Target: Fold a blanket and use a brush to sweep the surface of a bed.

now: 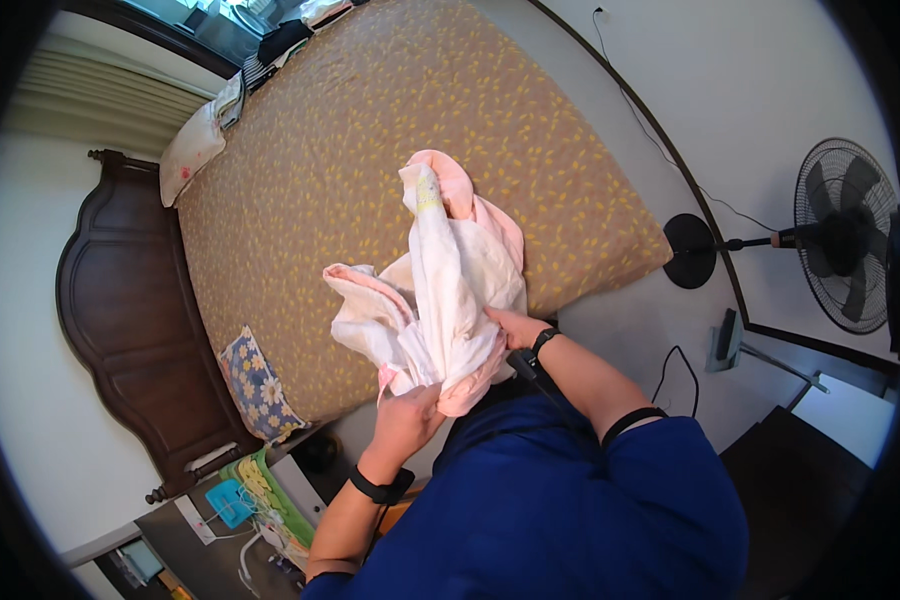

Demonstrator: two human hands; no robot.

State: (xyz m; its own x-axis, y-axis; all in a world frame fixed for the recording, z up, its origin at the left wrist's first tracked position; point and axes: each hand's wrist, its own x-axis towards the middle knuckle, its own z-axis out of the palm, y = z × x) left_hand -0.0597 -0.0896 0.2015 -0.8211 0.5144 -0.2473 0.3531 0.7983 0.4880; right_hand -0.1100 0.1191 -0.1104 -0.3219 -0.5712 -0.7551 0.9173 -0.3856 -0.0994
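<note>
A fluffy white and pink garment (pixel 460 275) lies bunched over the near edge of the bed, with what looks like a sleeve stretching away from me. Pink shows along its far and right-hand folds, and a small yellowish patch sits near the far end. Gripping its near left edge is my left hand (pixel 407 422), its fingers closed on the cloth. On the right side, my right hand (pixel 518 327) is closed on another fold, the fingertips partly hidden in the fabric. Both wrists wear dark bands.
The bed (pixel 370 130) has a brown sheet with yellow leaves and a dark wooden headboard (pixel 135 320) at left. A flowered pillow (pixel 257 388) and a pale pillow (pixel 192 155) lie along it. A black standing fan (pixel 840 240) is right; a cluttered bedside table (pixel 185 555) is lower left.
</note>
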